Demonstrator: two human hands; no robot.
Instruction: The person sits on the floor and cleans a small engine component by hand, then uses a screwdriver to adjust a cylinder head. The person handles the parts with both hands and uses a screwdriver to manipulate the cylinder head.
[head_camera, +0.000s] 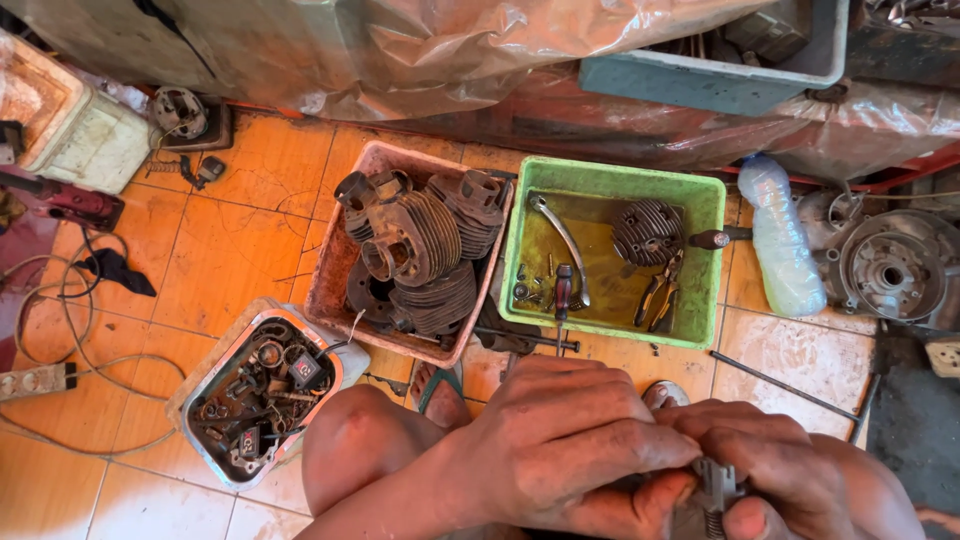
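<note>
Your left hand (570, 440) and right hand (770, 450) meet at the near edge, fingers pinching a small metal part with a coil spring (712, 500) above the tiled floor (230, 250). The green tub (520, 250) of tools sits just beyond. If the pinch loosens, the spring may fly off among the clutter.

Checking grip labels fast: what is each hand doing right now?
Left hand: closed, fingers pinching the small grey metal part.
Right hand: closed on the same part from the other side.
</note>
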